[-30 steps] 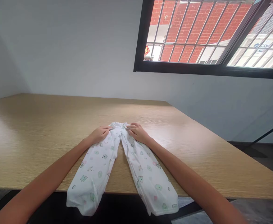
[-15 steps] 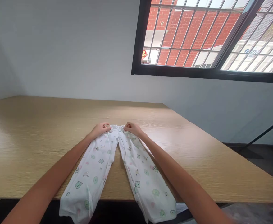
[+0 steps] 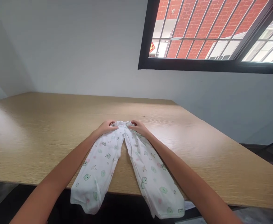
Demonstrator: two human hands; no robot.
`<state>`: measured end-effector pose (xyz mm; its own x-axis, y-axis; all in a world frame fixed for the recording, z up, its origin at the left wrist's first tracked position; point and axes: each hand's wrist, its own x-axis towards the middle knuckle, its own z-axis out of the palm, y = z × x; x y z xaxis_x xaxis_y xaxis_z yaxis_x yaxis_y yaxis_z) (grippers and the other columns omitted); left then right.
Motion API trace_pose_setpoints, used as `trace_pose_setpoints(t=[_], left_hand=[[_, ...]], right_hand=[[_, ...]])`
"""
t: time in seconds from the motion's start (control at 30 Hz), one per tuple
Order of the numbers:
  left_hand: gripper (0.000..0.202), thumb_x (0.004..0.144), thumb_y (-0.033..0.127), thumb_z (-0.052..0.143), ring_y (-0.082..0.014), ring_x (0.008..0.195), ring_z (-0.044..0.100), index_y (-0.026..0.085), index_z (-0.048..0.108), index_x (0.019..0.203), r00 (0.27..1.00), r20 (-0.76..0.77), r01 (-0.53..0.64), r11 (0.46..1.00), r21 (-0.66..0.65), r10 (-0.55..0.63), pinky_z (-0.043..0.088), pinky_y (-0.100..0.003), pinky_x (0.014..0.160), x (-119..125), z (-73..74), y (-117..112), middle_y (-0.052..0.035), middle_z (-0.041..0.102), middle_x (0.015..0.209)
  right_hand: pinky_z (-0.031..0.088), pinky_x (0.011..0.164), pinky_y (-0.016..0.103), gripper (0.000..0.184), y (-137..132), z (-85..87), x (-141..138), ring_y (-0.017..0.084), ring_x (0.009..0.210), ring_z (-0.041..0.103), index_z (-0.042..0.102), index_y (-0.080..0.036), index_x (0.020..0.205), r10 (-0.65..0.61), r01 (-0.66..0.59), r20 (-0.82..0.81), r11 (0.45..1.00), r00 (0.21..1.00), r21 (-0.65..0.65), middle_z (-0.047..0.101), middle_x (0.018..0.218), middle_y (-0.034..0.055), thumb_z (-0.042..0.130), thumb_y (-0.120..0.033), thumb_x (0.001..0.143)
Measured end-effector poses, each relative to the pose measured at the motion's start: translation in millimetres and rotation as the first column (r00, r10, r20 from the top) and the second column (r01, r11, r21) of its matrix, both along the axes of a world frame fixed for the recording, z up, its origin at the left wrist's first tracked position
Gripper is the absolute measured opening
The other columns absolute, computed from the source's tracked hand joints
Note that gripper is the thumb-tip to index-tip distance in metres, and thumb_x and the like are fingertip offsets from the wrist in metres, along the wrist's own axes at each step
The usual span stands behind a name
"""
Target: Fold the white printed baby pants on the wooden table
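White pants [image 3: 108, 155] with a green and pink animal print lie spread on the table, waistband toward the far side and the two legs fanned apart toward me. Both leg ends hang past the near table edge. My left hand [image 3: 108, 127] grips the left side of the gathered elastic waistband, thumb on top of the cloth. On the opposite side, my right hand [image 3: 137, 126] holds the waistband the same way, its fingers curled around the edge. A short stretch of waistband shows between the hands.
The wide wooden table [image 3: 57, 121] reaches back to a grey wall [image 3: 85, 46]. Its right edge slants away toward the floor at the right. A black-framed window [image 3: 185, 64] with metal bars is set in the wall at upper right.
The camera view has shifted, so the pants and hands sit slightly higher and more to the right. My fingers have changed position, reaching more around the waistband's sides.
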<state>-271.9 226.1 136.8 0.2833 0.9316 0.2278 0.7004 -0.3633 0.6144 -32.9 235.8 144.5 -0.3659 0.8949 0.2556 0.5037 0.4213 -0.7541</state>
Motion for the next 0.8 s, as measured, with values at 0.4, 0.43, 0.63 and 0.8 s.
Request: trace_pose_setpoints(t=[0.4, 0.43, 0.63, 0.8], left_hand=[[0.024, 0.081, 0.036, 0.047, -0.0202, 0.069, 0.055, 0.019, 0.049, 0.098, 0.983, -0.160, -0.060, 0.979, 0.194, 0.092, 0.034, -0.026, 0.059, 12.8, -0.5, -13.4, -0.0030, 0.059, 0.078], [0.021, 0.082, 0.035, 0.046, -0.0198, 0.068, 0.054, 0.019, 0.049, 0.096, 0.981, -0.172, -0.054, 0.975, 0.214, 0.092, 0.034, -0.026, 0.058, 13.5, 0.5, -14.5, -0.0027, 0.058, 0.077], [0.006, 0.077, 0.016, 0.046, -0.0188, 0.084, 0.050, 0.019, 0.051, 0.078, 0.966, -0.258, 0.063, 0.945, 0.320, 0.023, 0.035, -0.025, 0.067, 16.6, 7.2, -19.4, -0.0045, 0.054, 0.090], [0.015, 0.076, 0.008, 0.040, -0.0162, 0.076, 0.048, 0.019, 0.048, 0.070, 0.931, -0.354, 0.197, 0.935, 0.296, -0.084, 0.034, -0.024, 0.066, 17.4, 11.2, -20.2, -0.0022, 0.052, 0.077]], right_hand=[[0.037, 0.062, 0.022, 0.022, -3.3, -5.0, -1.7, 0.014, 0.072, 0.051, 0.053, -0.016, 0.085, -0.048, 0.051, -0.038, 0.996, 0.998, 0.077, 0.059, 0.082, 0.0017, 0.052, -0.029, 0.068], [0.037, 0.062, 0.022, 0.019, -4.1, -4.9, -2.5, 0.014, 0.072, 0.051, 0.052, -0.016, 0.084, -0.048, 0.050, -0.024, 0.993, 0.999, 0.105, 0.058, 0.082, 0.0015, 0.051, -0.028, 0.069], [0.037, 0.071, 0.024, 0.013, -6.6, -3.8, -9.0, 0.015, 0.080, 0.047, 0.046, -0.017, 0.079, -0.018, -0.028, 0.155, 0.957, 0.988, 0.288, 0.053, 0.085, 0.0033, 0.043, -0.010, 0.067], [0.036, 0.080, 0.026, 0.023, -13.8, 2.5, -17.0, 0.018, 0.091, 0.044, 0.049, -0.015, 0.081, -0.019, -0.123, 0.387, 0.933, 0.922, 0.339, 0.053, 0.092, 0.0073, 0.037, 0.000, 0.069]])
